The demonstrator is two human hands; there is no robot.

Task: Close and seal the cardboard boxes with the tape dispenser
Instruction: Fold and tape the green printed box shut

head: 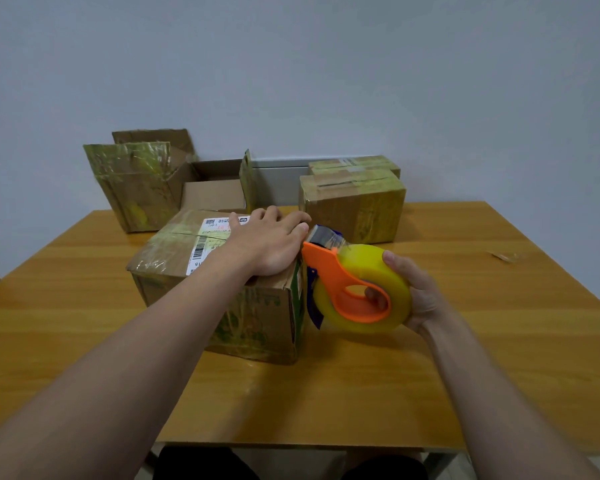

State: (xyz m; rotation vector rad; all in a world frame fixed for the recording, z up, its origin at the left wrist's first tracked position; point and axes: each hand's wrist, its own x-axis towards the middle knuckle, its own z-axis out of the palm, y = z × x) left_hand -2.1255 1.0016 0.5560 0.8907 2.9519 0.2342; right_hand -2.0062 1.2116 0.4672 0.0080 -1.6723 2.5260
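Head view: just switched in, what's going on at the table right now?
A person is taping the nearest cardboard box. The left hand presses flat on its closed top, while the right hand grips the orange tape dispenser, its nose at the box's top right edge. Behind, an open box sits back left and a taped box back right.

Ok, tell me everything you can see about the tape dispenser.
The tape dispenser has an orange plastic frame with a loop handle, a blue part at its front, and a fat yellowish tape roll. The right hand grips it off the table, tilted, nose at the top right edge of the near box, beside the left hand pressing its top.
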